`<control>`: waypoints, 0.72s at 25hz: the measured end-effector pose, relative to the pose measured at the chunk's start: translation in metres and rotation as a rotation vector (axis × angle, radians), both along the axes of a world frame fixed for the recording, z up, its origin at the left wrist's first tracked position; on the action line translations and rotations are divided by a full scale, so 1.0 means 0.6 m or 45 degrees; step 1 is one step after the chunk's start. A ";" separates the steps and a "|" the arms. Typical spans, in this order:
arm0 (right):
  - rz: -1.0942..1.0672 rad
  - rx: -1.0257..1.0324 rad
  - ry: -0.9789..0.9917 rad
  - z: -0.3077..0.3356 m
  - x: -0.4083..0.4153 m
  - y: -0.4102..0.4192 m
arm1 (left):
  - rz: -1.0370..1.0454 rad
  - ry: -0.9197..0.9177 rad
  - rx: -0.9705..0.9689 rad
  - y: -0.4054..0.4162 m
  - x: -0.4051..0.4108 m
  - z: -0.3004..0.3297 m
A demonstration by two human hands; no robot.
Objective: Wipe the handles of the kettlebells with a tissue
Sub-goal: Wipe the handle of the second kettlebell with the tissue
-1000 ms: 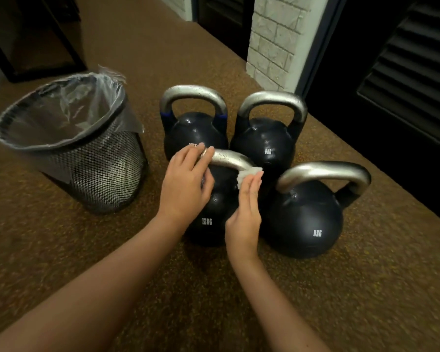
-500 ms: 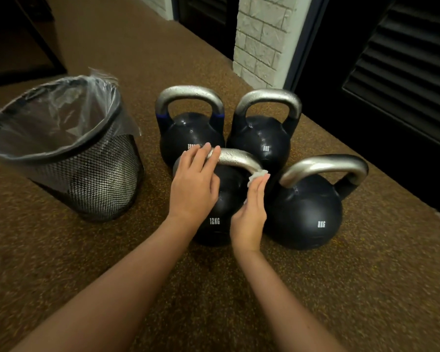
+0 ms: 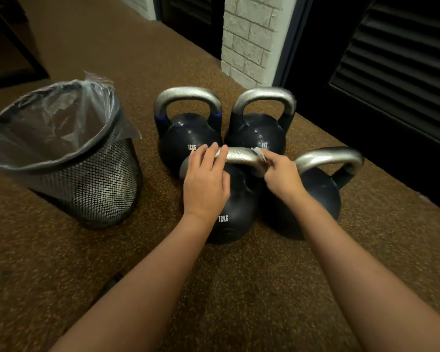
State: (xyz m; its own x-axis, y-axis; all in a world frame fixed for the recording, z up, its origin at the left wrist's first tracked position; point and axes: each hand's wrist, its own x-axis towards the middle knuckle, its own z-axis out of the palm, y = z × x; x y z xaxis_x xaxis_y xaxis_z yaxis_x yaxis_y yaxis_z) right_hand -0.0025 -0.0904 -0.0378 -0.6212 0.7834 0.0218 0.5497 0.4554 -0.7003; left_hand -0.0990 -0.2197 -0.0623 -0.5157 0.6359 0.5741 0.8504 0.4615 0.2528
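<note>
Speckled floor carries four kettlebells; right hand (image 3: 282,174) pinches tissue (image 3: 261,154) at the near handle's (image 3: 241,156) right end, handle running leftward to the left hand (image 3: 206,181) resting open on it.

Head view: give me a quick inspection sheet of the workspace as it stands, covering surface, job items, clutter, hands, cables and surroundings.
Surface: brown speckled rubber floor, no spills seen.
Job's things: four black round kettlebells with silver metal handles, clustered together; the front-left kettlebell reads 12KG. A white crumpled tissue is on its handle.
Clutter: black mesh waste bin with clear plastic liner stands left of the kettlebells; a small dark object by the left forearm, too unclear to name.
Hands: left hand rests on the handle's left end, fingers laid over it; right hand pinches the tissue against the handle's right end.
Cables: nothing seen.
Surroundings: white brick pillar, dark louvred panels to the right.
</note>
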 end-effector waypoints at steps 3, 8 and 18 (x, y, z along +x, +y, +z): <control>0.057 0.086 0.001 0.002 0.012 -0.012 | -0.002 -0.015 0.006 0.002 0.004 -0.001; -0.001 -0.053 -0.246 0.013 -0.009 0.006 | -0.048 -0.035 -0.006 -0.001 0.001 0.006; 0.082 -0.108 -0.120 0.013 -0.005 0.021 | -0.026 0.022 0.074 0.003 -0.004 -0.013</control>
